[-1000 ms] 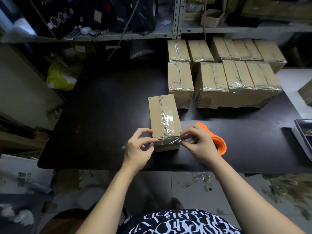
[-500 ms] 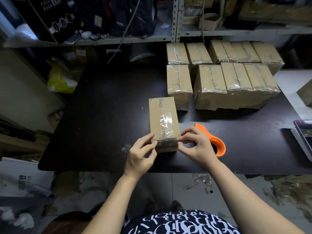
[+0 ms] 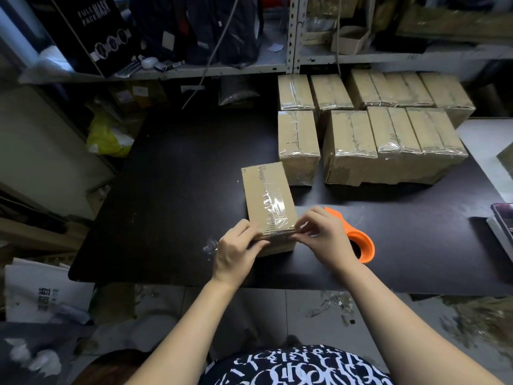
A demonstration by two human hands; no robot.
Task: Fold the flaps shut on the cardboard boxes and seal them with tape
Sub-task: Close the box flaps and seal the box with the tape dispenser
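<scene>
A small cardboard box lies closed on the black table, with clear tape running along its top and over the near edge. My left hand holds the box's near left corner, thumb and fingers pressing the tape against the near face. My right hand pinches the tape end at the near right corner. An orange tape dispenser lies on the table just behind my right hand, partly hidden by it.
Several taped cardboard boxes stand grouped at the back right of the table. A crumpled scrap of tape lies left of my left hand. A tray edge shows at the far right. Cluttered shelves run behind.
Both hands have drawn the loose tape end down over the box's near edge and now press it against the near face. The box has stayed in place.
</scene>
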